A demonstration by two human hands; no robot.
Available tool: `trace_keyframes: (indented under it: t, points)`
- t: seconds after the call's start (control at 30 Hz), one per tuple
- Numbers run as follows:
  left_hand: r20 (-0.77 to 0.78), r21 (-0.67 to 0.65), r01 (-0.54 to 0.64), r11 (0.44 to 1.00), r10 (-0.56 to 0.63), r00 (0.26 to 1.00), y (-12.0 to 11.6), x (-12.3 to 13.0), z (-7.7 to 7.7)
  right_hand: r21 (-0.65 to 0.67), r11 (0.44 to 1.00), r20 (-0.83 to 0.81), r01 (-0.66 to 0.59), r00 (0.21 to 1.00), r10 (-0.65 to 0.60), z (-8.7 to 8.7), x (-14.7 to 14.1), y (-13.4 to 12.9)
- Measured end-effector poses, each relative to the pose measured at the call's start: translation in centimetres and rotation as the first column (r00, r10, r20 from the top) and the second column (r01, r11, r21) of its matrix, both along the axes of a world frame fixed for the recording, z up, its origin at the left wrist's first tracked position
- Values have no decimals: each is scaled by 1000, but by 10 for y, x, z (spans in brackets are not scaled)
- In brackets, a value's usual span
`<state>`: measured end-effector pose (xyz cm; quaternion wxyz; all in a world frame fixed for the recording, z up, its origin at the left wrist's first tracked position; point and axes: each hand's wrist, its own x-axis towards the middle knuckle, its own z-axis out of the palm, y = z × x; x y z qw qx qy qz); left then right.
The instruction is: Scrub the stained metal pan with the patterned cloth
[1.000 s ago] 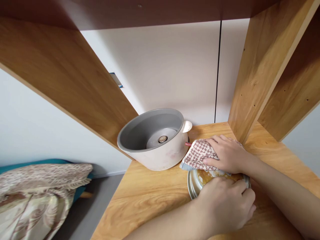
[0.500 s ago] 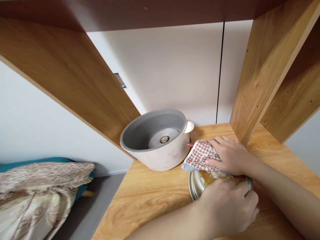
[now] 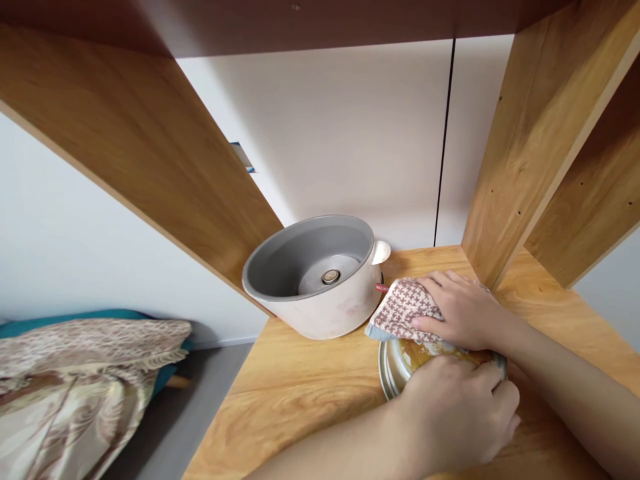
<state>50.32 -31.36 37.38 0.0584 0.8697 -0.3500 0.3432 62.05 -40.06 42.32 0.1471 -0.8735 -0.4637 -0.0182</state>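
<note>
My right hand [image 3: 457,310] presses a brown-and-white checked cloth [image 3: 410,310] against the far side of a round silver metal pot [image 3: 393,367]. Yellow-brown stains mark the pot's upward-facing surface, and its ridged rim shows at the left. Curled over the near side of this pot is my left hand [image 3: 457,413], knuckles up; its fingertips are out of sight. To the left of both hands stands a white rice cooker body [image 3: 320,317] without a lid, its grey inside showing a round metal piece at the bottom.
These things rest on a wooden shelf [image 3: 280,407] between upright wooden panels, the left one [image 3: 150,153] slanting beside the cooker. A dark red board [image 3: 300,27] hangs overhead. Lower left, a patterned fabric [image 3: 90,393] drapes over something teal.
The view has shifted very slightly. Both hands, the cloth and the pot keep nearly the same places relative to one another.
</note>
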Motion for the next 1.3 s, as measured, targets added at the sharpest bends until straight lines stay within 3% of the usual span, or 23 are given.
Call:
trace_keyframes:
  t: [1.3]
  points:
    - [-7,33,-22,999,22,1000,-1,0,0,-62,993,-46,100,994,-103,3,-2,3]
